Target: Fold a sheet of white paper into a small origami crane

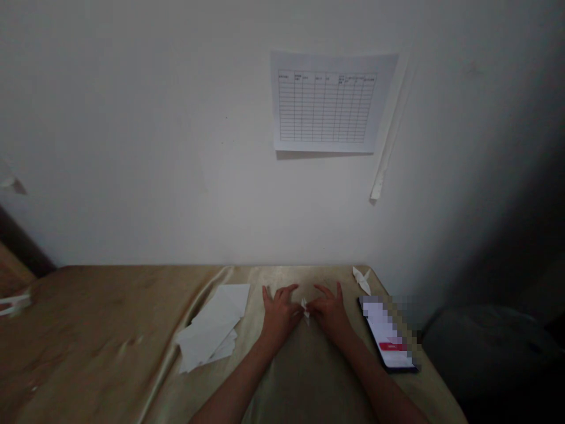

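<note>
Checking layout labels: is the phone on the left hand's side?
No, the phone lies to the right of the right hand, on the gold cloth.

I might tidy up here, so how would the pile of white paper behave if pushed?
The paper pile would probably spread apart, since it lies unevenly fanned. It looks thin, so likely light and bendy. The shiny cloth beneath may let it slip.

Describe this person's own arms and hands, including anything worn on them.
The left forearm and right forearm are bare, with no sleeve showing above the picture's lower edge. The left hand and right hand are ungloved. No watch or bracelet shows; the view is too dim to rule out a thin ring.
</note>
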`<state>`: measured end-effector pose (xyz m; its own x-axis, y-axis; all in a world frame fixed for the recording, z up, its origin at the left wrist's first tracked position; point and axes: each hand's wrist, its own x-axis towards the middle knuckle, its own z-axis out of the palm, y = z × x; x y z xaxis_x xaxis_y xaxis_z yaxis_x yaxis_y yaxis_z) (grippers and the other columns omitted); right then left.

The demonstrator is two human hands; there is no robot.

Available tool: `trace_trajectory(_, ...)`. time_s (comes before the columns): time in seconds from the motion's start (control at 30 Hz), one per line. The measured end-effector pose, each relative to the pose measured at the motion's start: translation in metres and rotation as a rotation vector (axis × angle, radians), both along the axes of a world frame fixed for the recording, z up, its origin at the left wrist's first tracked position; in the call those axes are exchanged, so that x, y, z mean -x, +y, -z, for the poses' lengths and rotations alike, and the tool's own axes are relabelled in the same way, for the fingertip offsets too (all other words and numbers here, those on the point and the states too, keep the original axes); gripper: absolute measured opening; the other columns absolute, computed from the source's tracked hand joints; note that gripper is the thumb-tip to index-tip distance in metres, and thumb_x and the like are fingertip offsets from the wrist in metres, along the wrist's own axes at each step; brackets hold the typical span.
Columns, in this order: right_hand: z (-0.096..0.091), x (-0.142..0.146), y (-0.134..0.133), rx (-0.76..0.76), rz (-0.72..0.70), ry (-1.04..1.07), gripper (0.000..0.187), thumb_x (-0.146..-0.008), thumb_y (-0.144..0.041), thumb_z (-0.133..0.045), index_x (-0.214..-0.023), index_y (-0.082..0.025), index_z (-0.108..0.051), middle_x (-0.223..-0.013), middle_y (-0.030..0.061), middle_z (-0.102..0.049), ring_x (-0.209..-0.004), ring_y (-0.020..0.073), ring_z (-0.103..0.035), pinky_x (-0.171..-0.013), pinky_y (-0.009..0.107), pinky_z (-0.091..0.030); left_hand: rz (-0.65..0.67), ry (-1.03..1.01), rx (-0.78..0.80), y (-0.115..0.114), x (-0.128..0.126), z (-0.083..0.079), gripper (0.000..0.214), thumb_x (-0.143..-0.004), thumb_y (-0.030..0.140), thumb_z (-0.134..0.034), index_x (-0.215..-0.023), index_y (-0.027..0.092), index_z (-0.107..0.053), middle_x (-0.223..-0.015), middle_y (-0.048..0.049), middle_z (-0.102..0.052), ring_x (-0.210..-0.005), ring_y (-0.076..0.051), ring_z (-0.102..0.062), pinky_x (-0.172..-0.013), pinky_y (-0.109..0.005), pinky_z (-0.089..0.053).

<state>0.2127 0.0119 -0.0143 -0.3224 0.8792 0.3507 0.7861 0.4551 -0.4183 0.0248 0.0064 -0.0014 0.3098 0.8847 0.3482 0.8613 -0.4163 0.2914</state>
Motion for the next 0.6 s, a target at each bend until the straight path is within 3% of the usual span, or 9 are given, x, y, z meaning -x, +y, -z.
trace_trajectory(0.6,-0.0085,-0.0028,-0.0003,0.068,-0.013,-0.046,0.028,-0.091,-0.02,-0.059,-0.093,-0.041,-0.077,-0.108,-0.0052,-0.076,-0.145,0.0294,-0.035,-0.111,0.068,0.025,0.079,0.044,-0.011,0.0006,0.0024,-0.0003,0.012,-0.086,0.032,-0.072,-0.089,0.042,-0.079,-0.15,0.0057,-0.052,-0.129,-0.032,-0.052,-0.115,-0.074,0.016)
